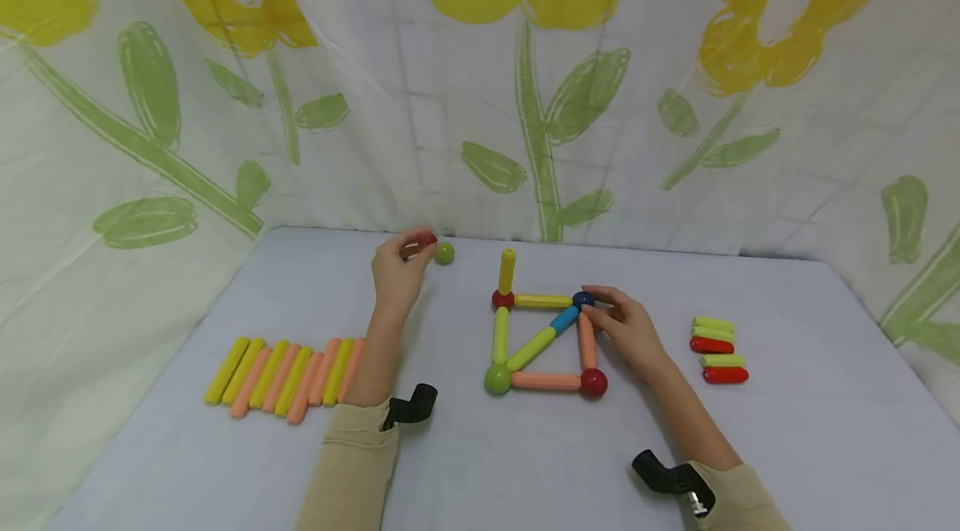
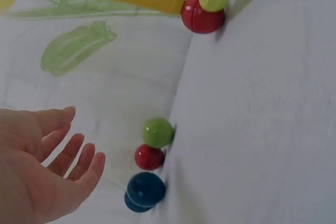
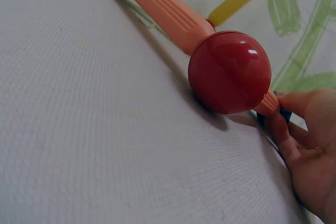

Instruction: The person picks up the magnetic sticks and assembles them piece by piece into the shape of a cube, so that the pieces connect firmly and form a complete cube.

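Observation:
At the table's back edge, my left hand (image 1: 399, 274) reaches over a cluster of loose balls with its fingers loosely bent. The left wrist view shows a gap between those fingers and the green ball (image 2: 157, 132), red ball (image 2: 149, 157) and two blue balls (image 2: 146, 189). On the right, my right hand (image 1: 627, 333) grips the dark blue ball (image 1: 582, 298) at the upper right corner of a stick-and-ball square. An orange stick (image 1: 587, 341) runs from that ball to a red ball (image 1: 594, 383). A green and blue diagonal (image 1: 534, 348) crosses the square.
A yellow stick (image 1: 507, 271) rises from the square's upper left red ball (image 1: 502, 299). Yellow and orange sticks (image 1: 281, 377) lie in a row at left, partly behind the left forearm. Short green and red sticks (image 1: 712, 346) lie at right. A flowered curtain (image 1: 420, 122) hangs behind.

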`<state>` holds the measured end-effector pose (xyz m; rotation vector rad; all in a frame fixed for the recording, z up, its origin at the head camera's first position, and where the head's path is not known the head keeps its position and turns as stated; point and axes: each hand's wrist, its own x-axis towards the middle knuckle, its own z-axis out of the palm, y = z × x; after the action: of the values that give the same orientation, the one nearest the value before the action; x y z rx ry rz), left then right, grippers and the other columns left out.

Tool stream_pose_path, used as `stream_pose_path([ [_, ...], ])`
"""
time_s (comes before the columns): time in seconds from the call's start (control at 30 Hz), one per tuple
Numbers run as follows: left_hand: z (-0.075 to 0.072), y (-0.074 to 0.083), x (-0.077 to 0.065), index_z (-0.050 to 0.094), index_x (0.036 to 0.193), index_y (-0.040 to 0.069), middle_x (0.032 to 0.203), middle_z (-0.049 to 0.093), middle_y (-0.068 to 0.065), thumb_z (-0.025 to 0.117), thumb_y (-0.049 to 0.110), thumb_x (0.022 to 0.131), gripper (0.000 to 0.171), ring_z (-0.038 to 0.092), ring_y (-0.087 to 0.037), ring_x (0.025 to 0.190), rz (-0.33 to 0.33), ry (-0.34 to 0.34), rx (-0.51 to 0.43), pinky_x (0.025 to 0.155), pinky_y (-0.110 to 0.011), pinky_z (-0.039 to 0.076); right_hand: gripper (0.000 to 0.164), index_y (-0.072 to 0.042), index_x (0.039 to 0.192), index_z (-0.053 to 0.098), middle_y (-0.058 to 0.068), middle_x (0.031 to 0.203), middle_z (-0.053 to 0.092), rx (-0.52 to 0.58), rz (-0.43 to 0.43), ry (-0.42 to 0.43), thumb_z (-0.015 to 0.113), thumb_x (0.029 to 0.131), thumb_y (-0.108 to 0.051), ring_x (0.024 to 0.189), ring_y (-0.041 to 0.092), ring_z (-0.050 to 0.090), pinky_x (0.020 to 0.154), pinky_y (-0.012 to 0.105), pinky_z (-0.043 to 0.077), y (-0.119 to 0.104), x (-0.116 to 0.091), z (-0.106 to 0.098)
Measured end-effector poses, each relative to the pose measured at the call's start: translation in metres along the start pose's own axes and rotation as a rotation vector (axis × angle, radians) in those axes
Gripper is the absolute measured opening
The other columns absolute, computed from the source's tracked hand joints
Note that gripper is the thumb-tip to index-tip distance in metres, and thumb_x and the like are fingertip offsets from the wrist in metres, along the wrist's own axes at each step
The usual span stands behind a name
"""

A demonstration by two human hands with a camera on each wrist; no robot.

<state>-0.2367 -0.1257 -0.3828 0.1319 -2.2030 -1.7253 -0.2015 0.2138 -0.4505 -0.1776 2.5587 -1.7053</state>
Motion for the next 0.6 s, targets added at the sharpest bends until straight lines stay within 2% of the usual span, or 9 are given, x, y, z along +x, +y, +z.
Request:
stream_pose_path([
  [0.1, -0.009, -0.012, 0.005, 0.072, 0.127, -0.004, 0.130, 0.070, -0.023, 0.075, 0.005, 0.097, 0.032, 0.065, -0.037, 0.117, -0.046, 0.032, 0.077, 0.096, -0.031, 0.053, 0.043, -0.005, 0.148, 0.058, 0.020, 0.150, 0.056, -0.003, 0.004, -0.003, 0.063, 0.108, -0.021, 0.099, 0.013, 0.064, 0.077, 0.020, 0.050, 0.001, 0.001, 0.000],
  [0.23, -0.016, -0.026, 0.007, 0.068, 0.133, -0.006, 0.137, 0.067, -0.024, 0.072, 0.005, 0.099, 0.036, 0.059, -0.039, 0.121, -0.098, 0.022, 0.168, 0.106, -0.045, 0.050, 0.043, -0.005, 0.148, 0.058, 0.020, 0.150, 0.056, 0.004, 0.008, -0.003, 0.063, 0.108, -0.021, 0.099, 0.012, 0.064, 0.077, 0.020, 0.051, 0.002, 0.001, -0.001],
  [0.43, -0.019, -0.035, 0.006, 0.064, 0.138, -0.006, 0.149, 0.055, -0.028, 0.068, 0.004, 0.100, 0.039, 0.057, -0.041, 0.130, -0.177, -0.065, 0.234, 0.114, -0.048, 0.047, 0.043, -0.004, 0.148, 0.058, 0.021, 0.150, 0.055, 0.015, 0.010, -0.007, 0.063, 0.108, -0.020, 0.100, 0.012, 0.063, 0.078, 0.019, 0.051, 0.002, 0.001, -0.001],
  [0.6, -0.021, -0.038, 0.004, 0.063, 0.139, -0.006, 0.155, 0.048, -0.030, 0.066, 0.004, 0.101, 0.039, 0.055, -0.042, 0.137, -0.218, -0.098, 0.211, 0.116, -0.049, 0.046, 0.044, -0.004, 0.148, 0.057, 0.020, 0.152, 0.054, 0.020, 0.011, -0.009, 0.063, 0.108, -0.021, 0.104, 0.016, 0.062, 0.080, 0.019, 0.052, 0.001, 0.000, 0.000],
])
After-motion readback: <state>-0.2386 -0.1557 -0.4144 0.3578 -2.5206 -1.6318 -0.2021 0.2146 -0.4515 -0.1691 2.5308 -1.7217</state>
